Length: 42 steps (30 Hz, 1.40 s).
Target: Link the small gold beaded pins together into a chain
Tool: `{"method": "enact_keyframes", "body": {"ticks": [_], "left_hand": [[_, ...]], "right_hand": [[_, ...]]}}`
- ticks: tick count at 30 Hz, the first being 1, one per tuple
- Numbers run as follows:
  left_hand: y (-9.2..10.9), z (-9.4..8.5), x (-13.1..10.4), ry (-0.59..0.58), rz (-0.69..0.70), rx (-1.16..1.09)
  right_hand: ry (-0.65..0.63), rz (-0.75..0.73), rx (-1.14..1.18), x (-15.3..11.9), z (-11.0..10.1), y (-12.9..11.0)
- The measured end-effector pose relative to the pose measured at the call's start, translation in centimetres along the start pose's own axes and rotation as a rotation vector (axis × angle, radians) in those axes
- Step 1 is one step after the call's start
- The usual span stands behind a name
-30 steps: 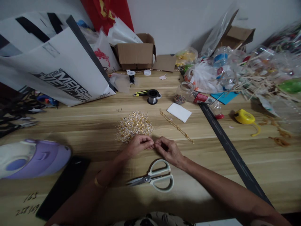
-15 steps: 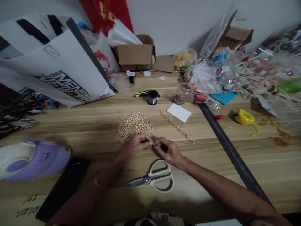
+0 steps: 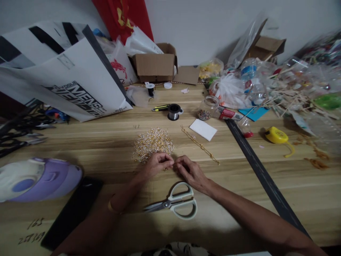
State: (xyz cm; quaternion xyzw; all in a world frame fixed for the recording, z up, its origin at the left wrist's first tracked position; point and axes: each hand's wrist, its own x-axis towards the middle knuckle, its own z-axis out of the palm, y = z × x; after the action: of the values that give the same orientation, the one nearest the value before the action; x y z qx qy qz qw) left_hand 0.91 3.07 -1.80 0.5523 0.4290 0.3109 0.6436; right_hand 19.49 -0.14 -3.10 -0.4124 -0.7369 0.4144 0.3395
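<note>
Beside a heap of small gold and clear beaded pieces (image 3: pixel 153 140), my left hand (image 3: pixel 159 164) is closed in a pinch. My right hand (image 3: pixel 191 173) also pinches, its fingertips almost meeting the left ones. Whatever is between the fingers is too small to make out. A tiny gold piece (image 3: pixel 165 169) shows under my left fingers. Scissors (image 3: pixel 166 204) with pale handles lie nearer to me, blades pointing left and slightly apart. Beyond my right hand a thin gold chain (image 3: pixel 200 145) is stretched out on the wooden table (image 3: pixel 229 199).
A wire spool (image 3: pixel 174 113), a cutter knife (image 3: pixel 160 107), a bead jar (image 3: pixel 207 108) and a white card (image 3: pixel 203 129) lie farther back. A dark strip (image 3: pixel 266 179) and a yellow tape measure (image 3: pixel 276 135) are on the right. A black phone-like slab (image 3: pixel 73 213) lies left.
The view has shifted slightly. My fingertips have drawn a little apart, while both hands stay pinched in nearly the same place.
</note>
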Motion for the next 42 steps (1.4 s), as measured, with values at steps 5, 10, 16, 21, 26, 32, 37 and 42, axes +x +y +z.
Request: {"method": "enact_keyframes", "body": {"ticks": [5,10,16,21,26,32,37,42], "left_hand": [[-0.2,0.0,0.0,-0.014,0.012,0.013],[-0.3,-0.1,0.1,-0.03,0.062,0.027],[-0.1,0.0,-0.1,-0.03,0.047,-0.002],[-0.4,0.0,-0.1,-0.044,0.027,0.028],[-0.7,0.1,0.0,-0.065,0.018,0.043],[-0.6,0.6,0.0,-0.043,0.018,0.049],[-0.9,1.1,-0.1,0.012,0.039,0.039],[-1.3,1.1,-0.1,0.032,0.067,0.097]], "right_hand": [[-0.003,-0.006,-0.031,0.0,0.2,0.1],[-0.018,-0.01,-0.057,0.1,0.3,0.3],[-0.012,-0.005,0.033,0.0,0.4,0.7],[0.01,0.003,0.117,0.0,0.4,0.7],[0.019,0.033,0.152,0.0,0.6,0.9],[0.013,0.038,0.186,0.0,0.7,0.9],[0.005,-0.018,0.085,0.0,0.5,0.5],[0.006,-0.077,-0.002,-0.1,0.5,0.4]]}}
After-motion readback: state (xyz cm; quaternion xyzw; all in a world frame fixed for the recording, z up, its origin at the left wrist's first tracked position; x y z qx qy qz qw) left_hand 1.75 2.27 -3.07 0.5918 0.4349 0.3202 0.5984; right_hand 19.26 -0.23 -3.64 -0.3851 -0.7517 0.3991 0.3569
